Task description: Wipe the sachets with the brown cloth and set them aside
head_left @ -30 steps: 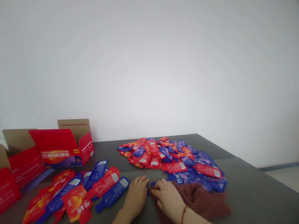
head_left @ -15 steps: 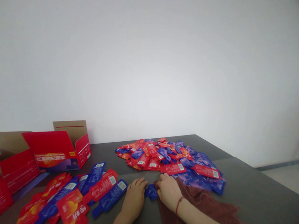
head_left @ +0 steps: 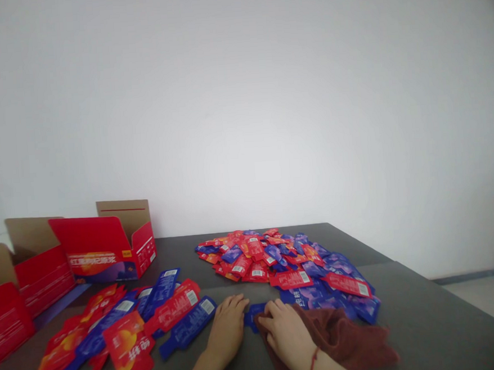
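Observation:
Between my hands a blue sachet (head_left: 250,318) lies flat on the dark table, partly covered by my right hand and a brown cloth. My left hand (head_left: 228,328) rests palm down, its fingers stretched out along the sachet's left end; whether they press on it I cannot tell. Closed on the brown cloth (head_left: 342,336), my right hand (head_left: 288,333) holds a fold of it against the sachet's right part. The rest of the cloth spreads rumpled to the right, under the wrist with a red cord.
Beyond my hands lies a large heap of red and blue sachets (head_left: 256,259). To the left is a looser pile of them (head_left: 171,311). Open red cardboard boxes (head_left: 94,241) stand at the far left. A white wall (head_left: 267,104) rises behind the table (head_left: 426,324).
My right hand has drawn slightly nearer to me, and the cloth's fold now shows by its fingertips at the sachet. The view has turned a little left.

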Demonstrator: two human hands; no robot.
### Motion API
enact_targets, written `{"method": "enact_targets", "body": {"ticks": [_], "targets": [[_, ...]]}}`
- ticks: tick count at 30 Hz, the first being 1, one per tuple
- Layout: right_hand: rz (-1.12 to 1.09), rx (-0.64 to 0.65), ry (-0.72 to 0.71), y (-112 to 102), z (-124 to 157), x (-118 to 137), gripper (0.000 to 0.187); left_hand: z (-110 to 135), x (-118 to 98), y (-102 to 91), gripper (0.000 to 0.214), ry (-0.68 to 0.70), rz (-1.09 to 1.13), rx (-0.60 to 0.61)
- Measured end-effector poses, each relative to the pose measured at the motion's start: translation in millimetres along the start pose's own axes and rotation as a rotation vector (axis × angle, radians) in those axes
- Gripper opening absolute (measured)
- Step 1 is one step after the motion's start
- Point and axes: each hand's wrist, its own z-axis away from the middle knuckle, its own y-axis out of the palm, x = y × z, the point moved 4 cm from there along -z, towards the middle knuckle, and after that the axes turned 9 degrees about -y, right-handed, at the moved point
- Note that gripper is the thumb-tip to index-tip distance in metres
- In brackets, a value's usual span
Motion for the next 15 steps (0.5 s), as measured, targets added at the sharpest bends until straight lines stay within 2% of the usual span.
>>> {"method": "enact_targets", "body": {"ticks": [9,12,15], "targets": [[0.011,0.055,-0.112,3,-33,27,0.022,-8,11,4.2,0.05,0.024,0.058,0.018],[0.009,0.074,-0.07,0,-27,18,0.023,-4,7,0.0,0.05,0.026,0.016,0.041],[0.032,0.075,0.08,-9,-14,-6,0.024,-2,2,-4.3,0.051,0.028,-0.018,0.049]]}}
